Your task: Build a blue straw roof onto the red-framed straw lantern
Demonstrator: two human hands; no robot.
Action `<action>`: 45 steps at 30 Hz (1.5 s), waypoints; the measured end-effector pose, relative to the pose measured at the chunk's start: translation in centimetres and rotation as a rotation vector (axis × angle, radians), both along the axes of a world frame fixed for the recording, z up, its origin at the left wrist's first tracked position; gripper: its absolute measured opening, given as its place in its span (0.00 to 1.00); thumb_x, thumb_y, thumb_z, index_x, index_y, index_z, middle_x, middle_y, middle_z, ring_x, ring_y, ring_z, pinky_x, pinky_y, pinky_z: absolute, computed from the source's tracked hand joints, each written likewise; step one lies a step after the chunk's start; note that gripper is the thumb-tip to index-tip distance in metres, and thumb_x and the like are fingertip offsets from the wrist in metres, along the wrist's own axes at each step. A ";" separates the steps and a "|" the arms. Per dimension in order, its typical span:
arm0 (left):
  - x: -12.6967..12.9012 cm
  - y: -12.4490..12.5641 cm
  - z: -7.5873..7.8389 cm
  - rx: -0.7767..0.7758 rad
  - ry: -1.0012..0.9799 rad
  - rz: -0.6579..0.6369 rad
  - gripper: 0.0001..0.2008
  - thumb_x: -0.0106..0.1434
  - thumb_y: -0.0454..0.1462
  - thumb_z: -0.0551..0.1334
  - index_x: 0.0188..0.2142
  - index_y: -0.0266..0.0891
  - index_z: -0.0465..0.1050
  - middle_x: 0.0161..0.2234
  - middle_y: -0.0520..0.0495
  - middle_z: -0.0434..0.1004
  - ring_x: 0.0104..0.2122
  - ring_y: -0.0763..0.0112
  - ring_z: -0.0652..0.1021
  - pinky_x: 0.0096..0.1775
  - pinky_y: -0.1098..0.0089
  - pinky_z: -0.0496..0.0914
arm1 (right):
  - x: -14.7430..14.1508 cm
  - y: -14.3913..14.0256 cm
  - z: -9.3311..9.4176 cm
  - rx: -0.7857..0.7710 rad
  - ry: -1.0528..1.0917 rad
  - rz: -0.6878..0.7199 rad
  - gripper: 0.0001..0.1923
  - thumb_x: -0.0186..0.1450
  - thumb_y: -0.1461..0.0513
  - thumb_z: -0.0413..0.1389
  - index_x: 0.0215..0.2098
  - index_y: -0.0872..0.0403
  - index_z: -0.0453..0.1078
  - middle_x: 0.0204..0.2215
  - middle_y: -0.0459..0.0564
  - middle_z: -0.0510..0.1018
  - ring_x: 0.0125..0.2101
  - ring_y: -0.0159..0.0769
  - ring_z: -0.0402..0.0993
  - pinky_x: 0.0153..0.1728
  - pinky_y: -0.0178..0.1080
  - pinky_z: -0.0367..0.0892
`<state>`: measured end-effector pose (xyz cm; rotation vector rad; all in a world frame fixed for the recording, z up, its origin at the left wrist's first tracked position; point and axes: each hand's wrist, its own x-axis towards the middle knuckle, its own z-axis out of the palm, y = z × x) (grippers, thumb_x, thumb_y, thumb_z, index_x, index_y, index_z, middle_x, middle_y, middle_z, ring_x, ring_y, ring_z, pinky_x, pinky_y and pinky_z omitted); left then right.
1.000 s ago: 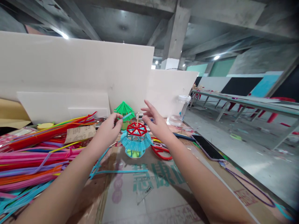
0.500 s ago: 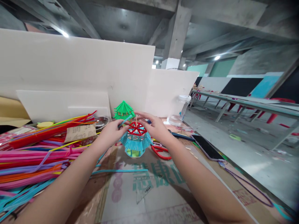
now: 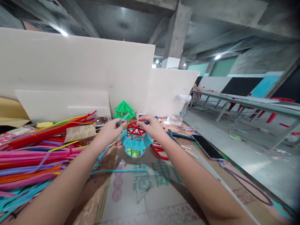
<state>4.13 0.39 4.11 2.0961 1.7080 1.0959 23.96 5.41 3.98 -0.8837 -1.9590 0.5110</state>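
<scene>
A small model pavilion roof (image 3: 135,141) of blue pipe cleaners with a red spoked top (image 3: 133,127) stands on the table. My left hand (image 3: 109,131) pinches a short blue pipe-cleaner piece (image 3: 122,119) just left of the red top. My right hand (image 3: 151,126) touches the red top from the right, fingertips pinched at its rim. A finished green pavilion model (image 3: 124,109) stands just behind them.
A big pile of coloured pipe cleaners (image 3: 35,150) fills the left. Red-handled scissors (image 3: 160,152), a phone (image 3: 205,146) with a purple cord, a clear jar (image 3: 181,107) and white foam boards (image 3: 77,68) surround the work. The table edge (image 3: 236,170) drops off at right.
My right hand came down from open in the air onto the red top and closed its fingertips there. My left hand shifted slightly right toward the model with the blue piece.
</scene>
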 end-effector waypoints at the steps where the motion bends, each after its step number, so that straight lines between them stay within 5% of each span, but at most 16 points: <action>1: -0.1 0.0 0.0 -0.007 -0.002 0.005 0.21 0.63 0.50 0.53 0.43 0.39 0.75 0.40 0.45 0.81 0.41 0.57 0.77 0.43 0.65 0.67 | -0.1 0.0 -0.1 0.005 -0.015 -0.006 0.06 0.61 0.60 0.58 0.33 0.54 0.76 0.36 0.49 0.80 0.39 0.35 0.75 0.44 0.38 0.66; 18: -0.1 0.2 -0.1 -0.052 0.060 -0.024 0.23 0.63 0.53 0.52 0.39 0.40 0.77 0.36 0.46 0.81 0.37 0.57 0.78 0.37 0.67 0.67 | 0.2 0.2 -0.3 -0.032 -0.047 0.042 0.08 0.62 0.59 0.57 0.32 0.55 0.76 0.35 0.50 0.80 0.39 0.36 0.75 0.43 0.39 0.66; 23: -0.2 0.0 0.0 -0.033 0.052 -0.026 0.23 0.63 0.53 0.52 0.39 0.39 0.76 0.35 0.47 0.81 0.36 0.58 0.78 0.37 0.68 0.67 | 1.2 0.2 0.6 -0.067 -0.030 0.100 0.11 0.64 0.59 0.55 0.41 0.56 0.74 0.40 0.51 0.80 0.41 0.34 0.75 0.45 0.38 0.66; 32: -0.8 1.0 -0.9 -0.016 -0.096 -0.051 0.31 0.64 0.58 0.46 0.44 0.37 0.75 0.37 0.45 0.80 0.40 0.57 0.77 0.39 0.67 0.68 | 3.5 1.4 1.4 -0.127 -0.108 0.034 0.13 0.63 0.56 0.54 0.37 0.57 0.73 0.31 0.49 0.78 0.31 0.32 0.71 0.32 0.34 0.63; 38: -0.5 0.5 -0.3 0.080 -0.181 -0.002 0.23 0.66 0.50 0.49 0.42 0.36 0.74 0.33 0.46 0.77 0.35 0.62 0.75 0.35 0.69 0.67 | 3.1 0.9 1.5 -0.049 -0.192 -0.021 0.15 0.63 0.53 0.53 0.29 0.56 0.71 0.23 0.45 0.73 0.25 0.31 0.66 0.26 0.33 0.58; 42: -0.2 -0.6 0.7 0.020 -0.382 -0.176 0.15 0.65 0.45 0.52 0.46 0.39 0.65 0.27 0.52 0.74 0.24 0.69 0.73 0.28 0.71 0.67 | 3.3 0.0 2.7 -0.034 -0.119 -0.039 0.13 0.63 0.55 0.53 0.32 0.56 0.71 0.27 0.47 0.76 0.28 0.32 0.69 0.29 0.34 0.61; 45: 0.3 -1.3 1.3 -0.046 -0.520 -0.242 0.14 0.64 0.48 0.55 0.41 0.40 0.61 0.28 0.51 0.77 0.25 0.69 0.75 0.30 0.68 0.71 | 3.3 -0.8 3.5 -0.011 -0.091 -0.032 0.11 0.62 0.56 0.53 0.32 0.56 0.71 0.28 0.48 0.76 0.29 0.33 0.70 0.31 0.34 0.63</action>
